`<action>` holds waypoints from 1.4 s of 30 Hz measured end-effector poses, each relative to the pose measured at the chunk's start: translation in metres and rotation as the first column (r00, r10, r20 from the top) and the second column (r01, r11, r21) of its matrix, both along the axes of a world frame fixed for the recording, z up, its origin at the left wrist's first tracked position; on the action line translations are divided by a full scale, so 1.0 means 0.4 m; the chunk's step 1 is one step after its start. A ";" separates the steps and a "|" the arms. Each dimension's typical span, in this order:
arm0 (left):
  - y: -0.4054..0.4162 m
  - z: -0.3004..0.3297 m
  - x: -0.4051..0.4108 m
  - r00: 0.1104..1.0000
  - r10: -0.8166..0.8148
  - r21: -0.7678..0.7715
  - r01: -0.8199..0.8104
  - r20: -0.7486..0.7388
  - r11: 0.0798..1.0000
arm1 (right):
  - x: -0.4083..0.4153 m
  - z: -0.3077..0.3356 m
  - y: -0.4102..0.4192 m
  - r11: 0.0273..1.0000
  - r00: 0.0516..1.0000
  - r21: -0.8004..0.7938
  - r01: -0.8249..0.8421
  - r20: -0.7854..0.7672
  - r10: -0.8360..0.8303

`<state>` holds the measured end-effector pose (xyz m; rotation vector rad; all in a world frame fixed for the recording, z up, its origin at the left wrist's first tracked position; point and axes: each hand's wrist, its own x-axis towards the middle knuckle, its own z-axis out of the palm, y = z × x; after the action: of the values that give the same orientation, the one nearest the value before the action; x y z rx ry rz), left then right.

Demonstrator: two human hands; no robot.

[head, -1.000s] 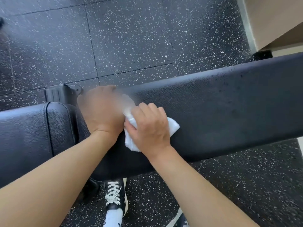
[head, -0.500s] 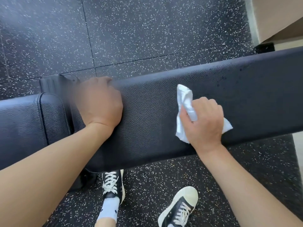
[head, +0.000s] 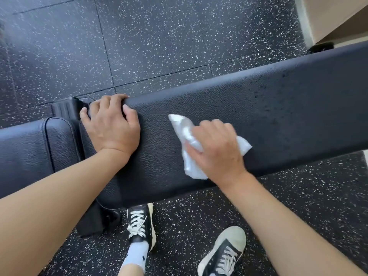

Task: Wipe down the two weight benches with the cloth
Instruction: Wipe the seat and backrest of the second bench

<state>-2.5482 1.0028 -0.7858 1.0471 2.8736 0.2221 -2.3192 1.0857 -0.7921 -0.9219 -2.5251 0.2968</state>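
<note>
A long black padded weight bench (head: 278, 108) runs across the view from left to upper right. Its shorter seat pad (head: 25, 150) lies at the left, past a gap. My right hand (head: 217, 148) grips a crumpled white cloth (head: 189, 152) and presses it on the middle of the long pad. My left hand (head: 111, 126) rests on the pad's left end, its fingers curled over the far edge. Dark wet spots speckle the pad to the right of the cloth.
Black rubber floor tiles (head: 159, 40) with white flecks lie all around. My two feet in black and white sneakers (head: 140, 224) stand just in front of the bench. A black bench foot (head: 95, 222) sits beside my left shoe. A beige wall base (head: 330, 18) is at the upper right.
My right hand swept the cloth from beside my left hand out to the right, then came a little way back left. My left hand stayed on the pad's end.
</note>
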 end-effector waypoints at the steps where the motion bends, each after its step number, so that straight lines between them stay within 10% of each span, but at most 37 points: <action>1: 0.000 0.000 0.000 1.000 0.000 0.000 0.000 -0.002 1.000 | 0.072 -0.005 0.032 0.998 0.998 0.012 0.054 0.012 -0.054; 8: 0.001 -0.003 0.004 1.000 0.000 0.001 0.000 0.002 1.000 | 0.231 0.003 0.030 0.928 0.925 -0.013 0.372 0.090 -0.370; 21: 0.000 0.002 0.002 0.999 0.005 0.006 -0.005 0.038 1.000 | -0.102 0.012 -0.153 0.996 0.994 -0.033 -0.077 0.076 0.080; 31: -0.006 -0.005 -0.003 0.997 -0.010 0.068 0.005 0.074 0.998 | -0.033 0.044 0.076 0.816 0.819 -0.104 0.569 0.158 -0.552; 42: -0.011 0.028 -0.021 0.984 -0.039 0.003 0.039 0.174 0.999 | -0.329 0.081 -0.054 0.988 0.963 -0.095 0.119 0.252 -0.092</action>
<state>-2.5566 0.9984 -0.7747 1.0285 2.6952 0.2952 -2.4507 1.0642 -0.7598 -1.1987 -2.6931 0.3060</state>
